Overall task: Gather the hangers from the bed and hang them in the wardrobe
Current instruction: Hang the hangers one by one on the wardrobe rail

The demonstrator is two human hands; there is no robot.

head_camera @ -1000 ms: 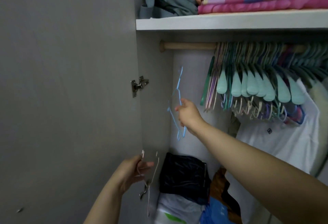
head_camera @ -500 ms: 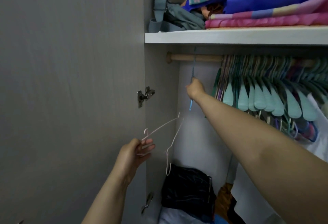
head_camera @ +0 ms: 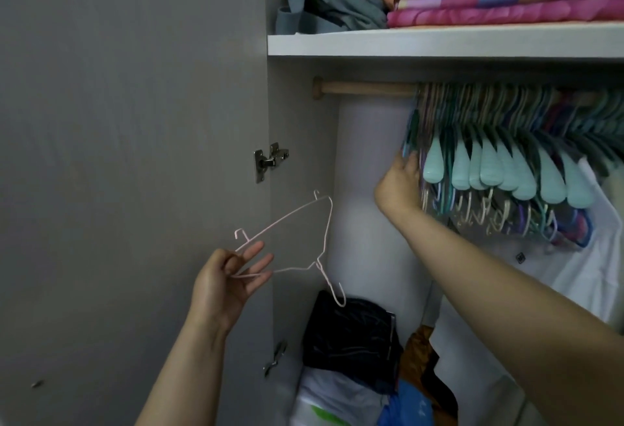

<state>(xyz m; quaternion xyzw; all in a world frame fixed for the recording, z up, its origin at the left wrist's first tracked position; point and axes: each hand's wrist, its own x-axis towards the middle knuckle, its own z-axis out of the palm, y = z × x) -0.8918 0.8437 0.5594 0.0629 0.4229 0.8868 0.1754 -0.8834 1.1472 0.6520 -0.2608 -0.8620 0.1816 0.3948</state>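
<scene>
A person reached into an open wardrobe with both arms. The left hand, low and left beside the door, pinched a thin pink hanger between thumb and fingers; the wire frame was tilted, one shoulder raised toward the upper right, its hook dangling downward over a dark bundle on the wardrobe floor. The right hand stretched farther in and pressed against the left end of a dense row of hangers on the wooden rail, its fingers curled at a blue hanger that hung at the row's left edge; whether it gripped that hanger or merely touched it could not be told. Pale teal hanger ends fanned to the right, with a white shirt hanging below them. The rail's left stretch stood bare under the white shelf, which carried folded bedding in pink and blue and a grey bag. A metal hinge showed on the door's edge, and plastic bags lay heaped at the bottom.
</scene>
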